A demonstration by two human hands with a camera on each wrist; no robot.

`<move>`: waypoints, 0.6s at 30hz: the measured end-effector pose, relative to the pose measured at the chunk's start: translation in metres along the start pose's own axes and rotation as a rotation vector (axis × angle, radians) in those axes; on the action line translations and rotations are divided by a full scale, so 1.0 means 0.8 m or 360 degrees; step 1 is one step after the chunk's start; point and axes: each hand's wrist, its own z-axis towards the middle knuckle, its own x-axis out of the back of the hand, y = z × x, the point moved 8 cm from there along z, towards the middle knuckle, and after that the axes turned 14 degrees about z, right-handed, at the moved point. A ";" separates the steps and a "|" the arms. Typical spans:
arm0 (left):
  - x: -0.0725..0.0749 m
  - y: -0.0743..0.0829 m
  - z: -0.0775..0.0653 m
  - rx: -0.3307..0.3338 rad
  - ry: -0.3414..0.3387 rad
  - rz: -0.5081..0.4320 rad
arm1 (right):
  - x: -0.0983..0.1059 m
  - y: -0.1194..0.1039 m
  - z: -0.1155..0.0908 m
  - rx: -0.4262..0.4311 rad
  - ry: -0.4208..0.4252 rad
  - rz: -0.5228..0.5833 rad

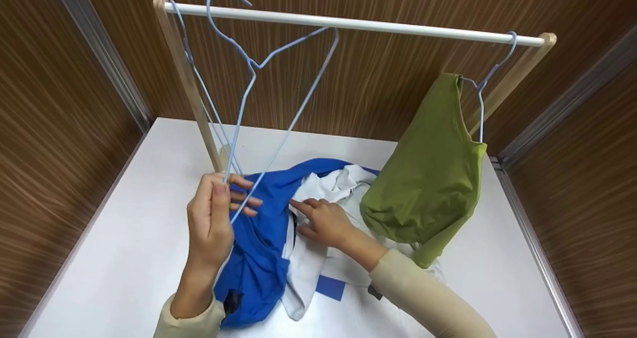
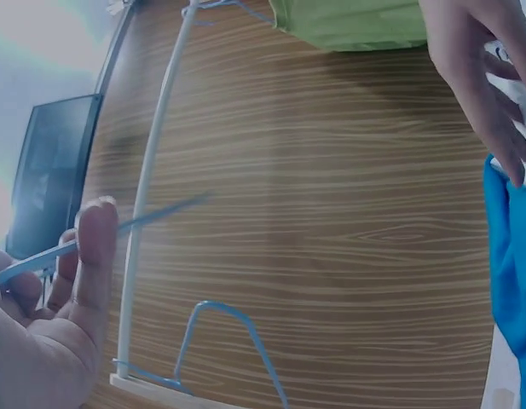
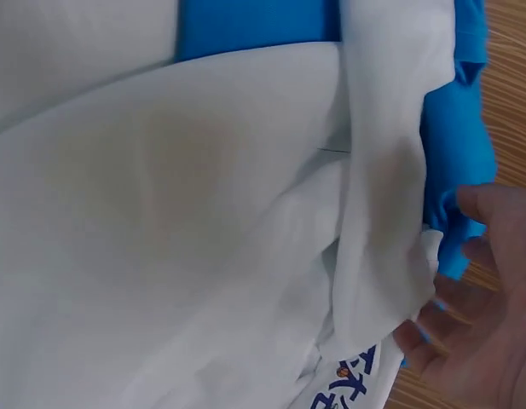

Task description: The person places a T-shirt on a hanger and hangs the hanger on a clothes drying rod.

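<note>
"So, what are the two hands doing?"

"The left hand grips a light blue wire hanger near one shoulder corner, the wire running between thumb and fingers. The right hand has its fingers loosely extended, with the fingertips against a white garment. Both arms wear cream sleeves."

"Where exactly is that hanger?"

"Above the left half of the white worktop, tilted, with the opposite shoulder pointing up. Its hook overlaps the white rail of a rack when seen from the head camera; whether they touch, I cannot tell."

"And the clothes?"

"They lie heaped around the middle of the worktop, stretching from near its far edge toward the near one. A bright blue garment makes up the left side of the heap. The white one lies just beside it, overlapping it in places, and the right wrist view shows dark lettering printed on white cloth."

"Does anything hang from the rack?"

"Yes. Close to the far left corner of the worktop, beside a wooden post, a second hanger is hooked over the rail. Toward the right edge, an olive green garment hangs from a third hanger, its lower part in front of the heap's right side."
</note>
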 end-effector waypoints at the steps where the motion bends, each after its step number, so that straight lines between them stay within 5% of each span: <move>1: 0.000 0.001 -0.003 -0.0004 -0.0006 -0.0024 | -0.003 0.004 -0.001 -0.0039 -0.0010 -0.0014; 7: 0.003 0.005 -0.019 -0.0055 -0.0024 -0.0072 | -0.011 0.026 -0.009 -0.0267 -0.0031 -0.0037; 18: -0.012 -0.002 -0.050 -0.0052 -0.0120 -0.0121 | 0.005 0.065 -0.029 -0.0442 0.0230 -0.0063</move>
